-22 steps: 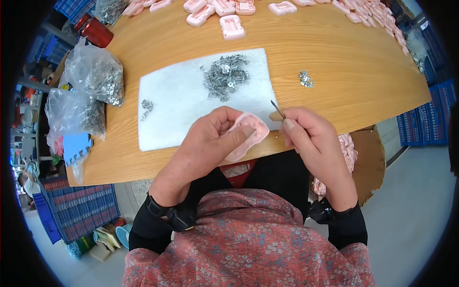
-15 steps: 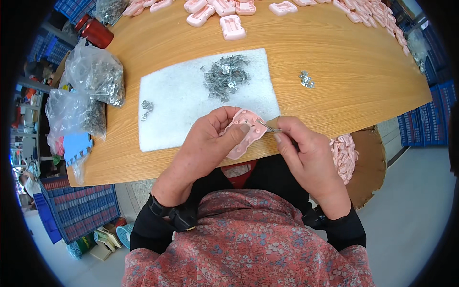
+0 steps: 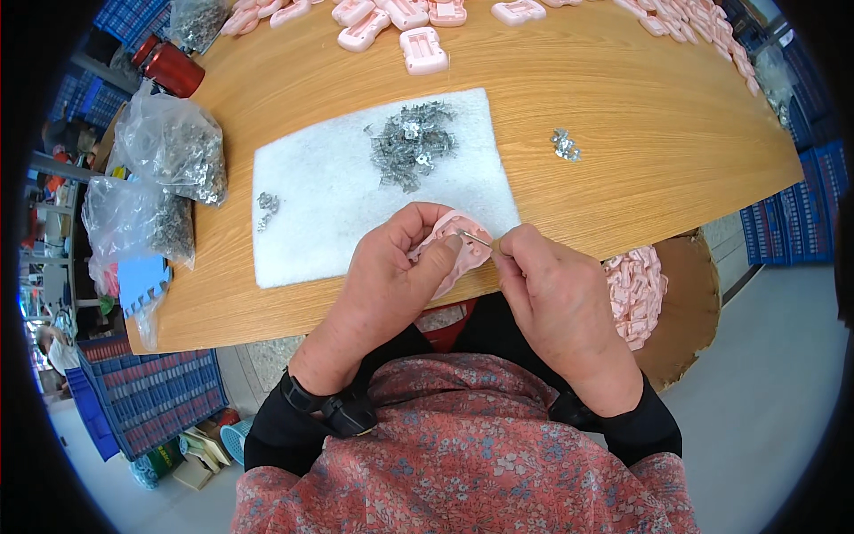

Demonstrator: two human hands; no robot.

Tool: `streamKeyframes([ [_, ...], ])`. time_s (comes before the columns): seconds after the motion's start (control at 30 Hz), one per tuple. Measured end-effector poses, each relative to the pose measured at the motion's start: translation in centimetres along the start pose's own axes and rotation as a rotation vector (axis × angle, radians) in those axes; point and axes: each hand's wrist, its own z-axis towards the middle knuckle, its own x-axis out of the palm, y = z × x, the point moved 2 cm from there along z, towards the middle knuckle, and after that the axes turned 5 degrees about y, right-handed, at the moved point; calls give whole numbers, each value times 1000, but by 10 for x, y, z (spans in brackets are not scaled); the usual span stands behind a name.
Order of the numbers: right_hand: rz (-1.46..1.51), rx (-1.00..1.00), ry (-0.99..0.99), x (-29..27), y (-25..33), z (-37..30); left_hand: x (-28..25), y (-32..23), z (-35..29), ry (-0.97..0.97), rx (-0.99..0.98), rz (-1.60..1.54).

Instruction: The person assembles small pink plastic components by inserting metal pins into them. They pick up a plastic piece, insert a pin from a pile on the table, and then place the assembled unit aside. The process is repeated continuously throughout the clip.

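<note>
Since the last glance, the right hand (image 3: 565, 298) has swung inward, carrying the slim metal tool (image 3: 477, 239) further over the pink shell (image 3: 472, 257). From where I stand, the wooden table (image 3: 632, 125) takes up most of the view, with the white pad (image 3: 311, 191) on it and a heap of small metal pieces (image 3: 411, 147) on that. The left hand (image 3: 387, 271) pinches the shell by its left side, thumb over the hollow; the right pinches the tool between thumb and fingers. The shell is held up just off the table's near edge, by the pad's near-right corner. Its long axis slants from far right to near left, hollow side up and turned somewhat rightward; I can't tell which end is its front. The step looks like working the tip inside the hollow; the next move calls for a steady shell and light, exact pressure.
</note>
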Motion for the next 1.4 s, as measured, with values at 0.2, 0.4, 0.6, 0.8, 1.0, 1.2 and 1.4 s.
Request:
streamKeyframes([
  [0.2,116,-11,-26,4,-13,-2,2,-4,0,3,-20,-2],
  [0.4,247,37,-10,8,-22,-5,3,-7,0,10,-35,8],
  [0.6,433,97,-9,13,-29,-6,5,-7,3,9,-49,-12],
  [0.8,551,161,12,19,-36,-8,7,-8,4,-29,-55,-46],
  [1.0,588,166,5,21,-40,-10,8,-13,5,-3,-50,-47],
  [1.2,560,155,-47,19,-36,-13,7,-14,4,31,-35,61],
  [1.4,416,79,-181,12,-28,-14,10,-22,2,-32,-55,-84],
])
